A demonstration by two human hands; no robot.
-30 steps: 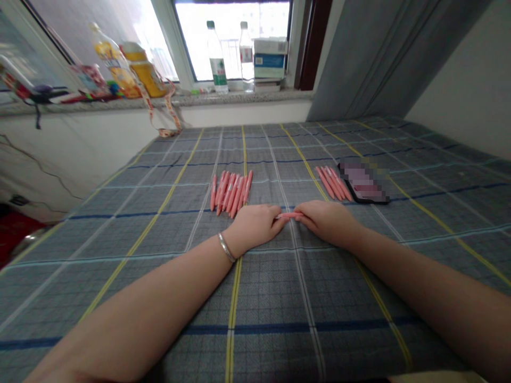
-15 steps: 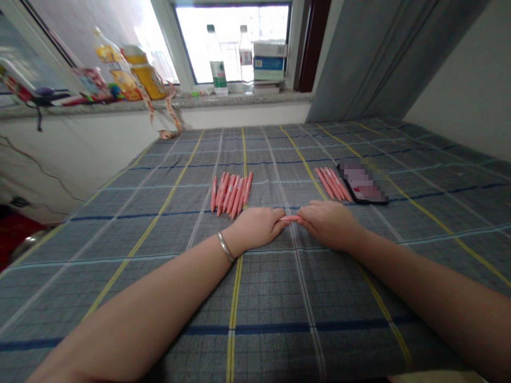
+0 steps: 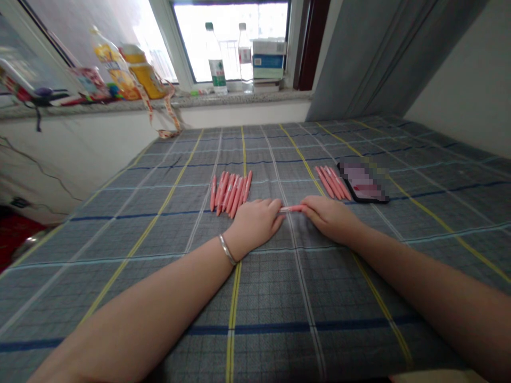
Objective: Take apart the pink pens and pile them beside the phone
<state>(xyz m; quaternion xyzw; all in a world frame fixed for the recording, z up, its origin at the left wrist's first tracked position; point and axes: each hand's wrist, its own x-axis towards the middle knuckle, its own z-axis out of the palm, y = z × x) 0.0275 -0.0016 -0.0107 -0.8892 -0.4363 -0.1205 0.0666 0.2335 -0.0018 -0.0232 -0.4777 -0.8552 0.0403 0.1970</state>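
Observation:
Between my two hands a slim pink pen (image 3: 291,209) lies level, low over the plaid cloth (image 3: 263,298). My left hand (image 3: 258,221), with a silver bangle at the wrist, is closed on the pen's left end. At the other end, the fingertips of my right hand (image 3: 331,218) pinch it. Just beyond my left hand, several similar pink pens (image 3: 229,193) lie side by side. Several more pink pens (image 3: 332,182) rest past my right hand, touching or close to a phone (image 3: 363,181) with a blurred screen.
Along the back, a stone windowsill (image 3: 191,99) carries two clear bottles (image 3: 217,69), stacked boxes (image 3: 269,61), a yellow flask (image 3: 146,74) and an orange drink bottle (image 3: 114,61). A patterned strap (image 3: 171,114) hangs from the sill. A grey curtain (image 3: 359,58) stands at the right.
Both hands have shifted slightly away from me with the pen. More of the pen shows between them now, and the left fingers lie further forward. The pens on the cloth stay put.

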